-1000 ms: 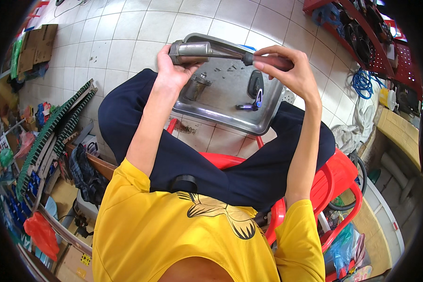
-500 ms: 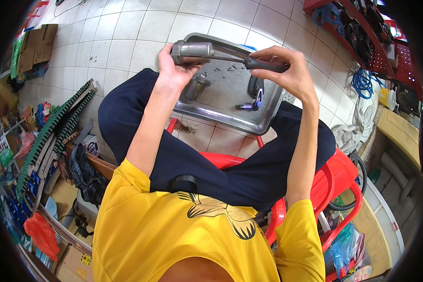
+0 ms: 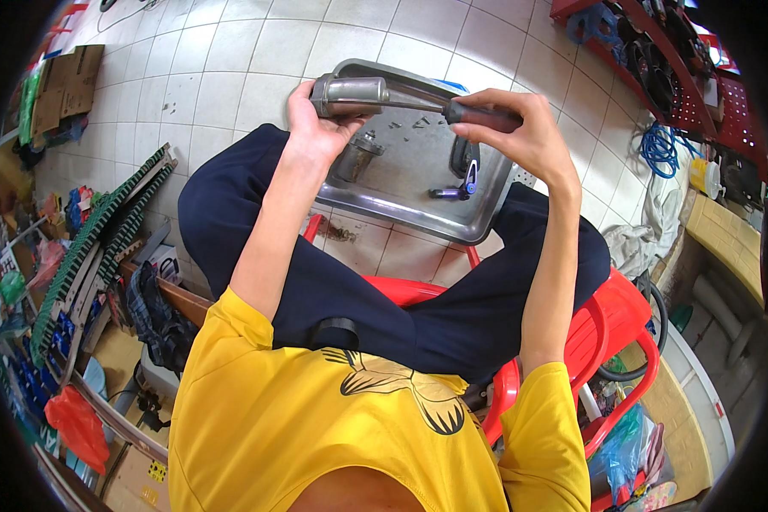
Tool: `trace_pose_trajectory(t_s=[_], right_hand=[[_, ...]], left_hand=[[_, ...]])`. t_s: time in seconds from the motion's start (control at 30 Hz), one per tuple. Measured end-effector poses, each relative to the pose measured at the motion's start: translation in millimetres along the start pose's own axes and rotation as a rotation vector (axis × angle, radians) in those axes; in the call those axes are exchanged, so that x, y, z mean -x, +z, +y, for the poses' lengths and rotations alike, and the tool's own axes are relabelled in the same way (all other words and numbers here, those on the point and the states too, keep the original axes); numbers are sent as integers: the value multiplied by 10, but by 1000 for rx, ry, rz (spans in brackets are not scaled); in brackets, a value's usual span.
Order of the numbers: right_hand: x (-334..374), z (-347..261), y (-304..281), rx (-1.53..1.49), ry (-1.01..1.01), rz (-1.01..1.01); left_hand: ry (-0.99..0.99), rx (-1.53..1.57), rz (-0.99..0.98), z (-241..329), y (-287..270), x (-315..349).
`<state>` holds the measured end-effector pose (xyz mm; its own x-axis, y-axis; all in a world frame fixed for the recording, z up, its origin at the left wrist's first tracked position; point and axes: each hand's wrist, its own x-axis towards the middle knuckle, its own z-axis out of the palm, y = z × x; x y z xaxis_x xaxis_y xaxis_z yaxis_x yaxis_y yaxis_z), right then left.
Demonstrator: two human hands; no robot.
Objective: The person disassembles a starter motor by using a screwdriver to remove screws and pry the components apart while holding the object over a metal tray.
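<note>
My left hand [image 3: 313, 124] is closed around the end of a grey metal motor housing [image 3: 356, 90], a cylindrical part held sideways over the far left of a metal tray [image 3: 401, 207]. My right hand [image 3: 525, 128] grips the dark, reddish handle of a screwdriver [image 3: 478, 116] between thumb and fingers. Its thin shaft points left and reaches the housing's right end; where the tip sits is too small to make out. Below, in the tray, stands a second dark metal cylinder with a stub on top [image 3: 357, 158]. A purple-and-black tool [image 3: 455, 192] lies at the tray's right.
Several small dark pieces [image 3: 420, 124] lie in the tray. A red plastic chair [image 3: 610, 320] is under and beside me. Red shelving [image 3: 708, 98] and a coiled blue hose [image 3: 659, 152] are at the right. Green-striped strips [image 3: 102, 235] and cardboard [image 3: 64, 85] fill the left.
The screwdriver handle has turned slightly in my right hand, with the fingers shifting a little. My left hand and the motor housing have stayed in place.
</note>
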<state>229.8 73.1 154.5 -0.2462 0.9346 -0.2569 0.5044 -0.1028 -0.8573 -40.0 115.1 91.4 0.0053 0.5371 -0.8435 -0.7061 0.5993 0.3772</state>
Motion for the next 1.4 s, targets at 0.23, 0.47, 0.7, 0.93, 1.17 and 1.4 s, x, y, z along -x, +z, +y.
trace_pose_trajectory(t_s=[0.23,0.47,0.7,0.93,1.17,1.4], right_hand=[[26,-57,63,-67,-125,75],[-17,-3,-2,-20,47,-17],[0,-48,-3,-18,-63,14],[4,44,15,-1,-139,-20],[23,-76,-11,51,-194,51],[43,-49,-59,-40,-165,76]], left_hand=[[-18,27,-20,41,11,-7],[-4,21,18,18,21,14],[-7,8,-1,21,42,42],[-20,30,26,18,13,8],[-81,58,13,-27,-11,-4],[-107,81,-38,-48,-6,-10]])
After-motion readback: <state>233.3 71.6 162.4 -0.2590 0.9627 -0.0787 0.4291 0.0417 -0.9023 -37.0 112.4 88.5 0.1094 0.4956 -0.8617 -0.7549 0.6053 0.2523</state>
